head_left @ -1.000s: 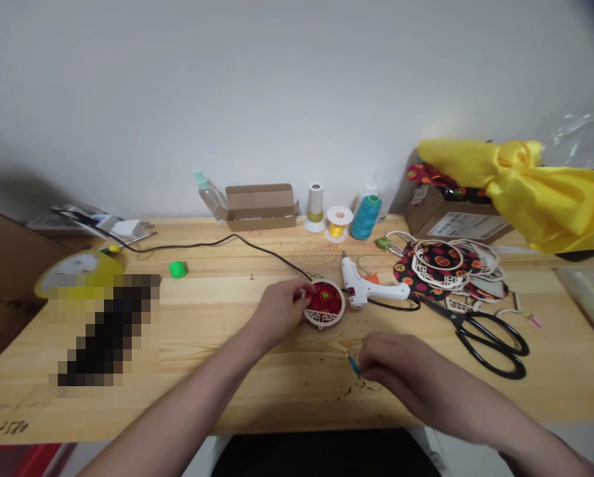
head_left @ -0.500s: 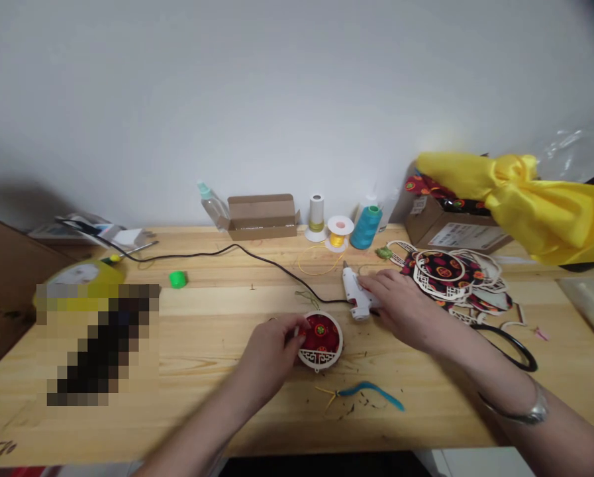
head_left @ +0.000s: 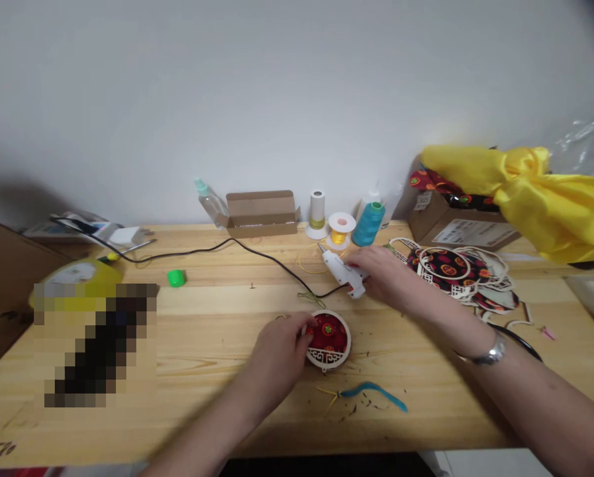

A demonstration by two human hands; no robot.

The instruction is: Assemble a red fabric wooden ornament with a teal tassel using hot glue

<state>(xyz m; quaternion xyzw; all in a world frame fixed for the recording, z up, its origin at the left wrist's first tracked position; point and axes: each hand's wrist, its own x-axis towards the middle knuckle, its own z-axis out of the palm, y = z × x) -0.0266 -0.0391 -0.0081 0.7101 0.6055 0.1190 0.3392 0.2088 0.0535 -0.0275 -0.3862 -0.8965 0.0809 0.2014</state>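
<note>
The wooden table (head_left: pixel 202 331) carries everything, and the round ornament (head_left: pixel 329 334) lies on it near the front edge, between the forearms, probably so that both hands can reach it easily. Far beyond and to the right of the ornament, yellow cloth (head_left: pixel 549 205) is draped by a cardboard box. Nearer, though still right of and beyond it, the pile of openwork frames and patterned pieces (head_left: pixel 455 265) seems kept aside to leave working room. Just beyond the ornament, the right hand (head_left: pixel 386 275) is closed around the white glue gun (head_left: pixel 337 270), whose nozzle points away from the body and leftward, which looks a safe angle for the other fingers (whether the gun is lifted clear of the wood, I cannot tell). The left hand (head_left: pixel 277 351) has a narrow pinch on the ornament's left edge, likely to steady it while leaving most of its face uncovered. Farther beyond the ornament stands the teal thread cone (head_left: pixel 368 225); on the near side, slightly right, lies a blue tassel (head_left: pixel 373 386); well to the left sits a green cap (head_left: pixel 176 278).
</note>
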